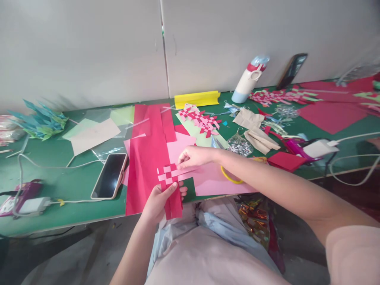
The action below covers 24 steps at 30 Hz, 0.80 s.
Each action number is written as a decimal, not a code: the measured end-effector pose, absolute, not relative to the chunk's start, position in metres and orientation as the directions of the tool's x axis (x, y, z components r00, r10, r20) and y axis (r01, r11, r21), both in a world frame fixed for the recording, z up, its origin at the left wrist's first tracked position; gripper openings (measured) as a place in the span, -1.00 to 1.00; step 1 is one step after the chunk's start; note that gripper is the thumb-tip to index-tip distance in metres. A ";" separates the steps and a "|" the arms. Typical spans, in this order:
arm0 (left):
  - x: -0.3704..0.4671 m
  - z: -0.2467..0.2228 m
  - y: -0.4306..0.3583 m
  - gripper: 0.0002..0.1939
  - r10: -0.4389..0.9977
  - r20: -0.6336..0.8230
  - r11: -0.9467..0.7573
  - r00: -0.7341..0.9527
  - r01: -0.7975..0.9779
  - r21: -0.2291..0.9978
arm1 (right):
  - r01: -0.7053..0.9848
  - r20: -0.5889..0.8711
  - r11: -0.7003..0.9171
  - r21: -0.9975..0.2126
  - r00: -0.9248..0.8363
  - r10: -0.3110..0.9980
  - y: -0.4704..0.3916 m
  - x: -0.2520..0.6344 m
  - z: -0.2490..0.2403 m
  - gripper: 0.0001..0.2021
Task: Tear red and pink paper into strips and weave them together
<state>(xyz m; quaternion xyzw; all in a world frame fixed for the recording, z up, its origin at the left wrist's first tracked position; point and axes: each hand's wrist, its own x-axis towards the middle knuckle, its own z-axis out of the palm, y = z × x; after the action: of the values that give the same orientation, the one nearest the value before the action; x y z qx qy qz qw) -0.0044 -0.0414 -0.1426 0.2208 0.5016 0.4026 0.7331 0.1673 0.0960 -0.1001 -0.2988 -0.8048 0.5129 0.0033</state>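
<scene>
A woven piece of red and pink paper strips (168,174) is held near the table's front edge, its long red ends hanging down and its pink ends pointing right. My left hand (162,198) grips it from below, thumb on top of the weave and fingers behind. My right hand (190,156) is closed at the right side of the weave, fingertips pinched by the pink strips; what exactly lies between them is too small to make out. Large red paper sheets (145,158) lie under and behind the piece.
A phone (109,176) lies left of the red sheets. Several woven pieces (202,118) rest on green paper behind my right hand. Pink paper (216,184), a beaded bag (240,144), a bottle (249,81) and a charger (320,149) are at the right.
</scene>
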 end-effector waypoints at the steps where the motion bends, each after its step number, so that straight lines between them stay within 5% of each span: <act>1: -0.004 -0.142 -0.042 -0.62 0.810 -0.562 0.580 0.167 -0.367 0.727 | 0.477 -0.297 0.302 -0.826 -0.822 0.487 0.097 0.168 -0.100 -0.76; 24: -0.004 -0.143 -0.043 -0.61 0.797 -0.577 0.599 0.178 -0.362 0.715 | 0.526 -0.359 0.338 -0.781 -0.819 0.447 0.097 0.166 -0.094 -0.72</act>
<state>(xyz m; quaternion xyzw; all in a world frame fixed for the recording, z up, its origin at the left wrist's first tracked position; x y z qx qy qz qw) -0.0041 -0.0427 -0.1430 0.2146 0.5063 0.3933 0.7368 0.1657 0.0971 -0.0944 -0.2978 -0.8168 0.4925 -0.0403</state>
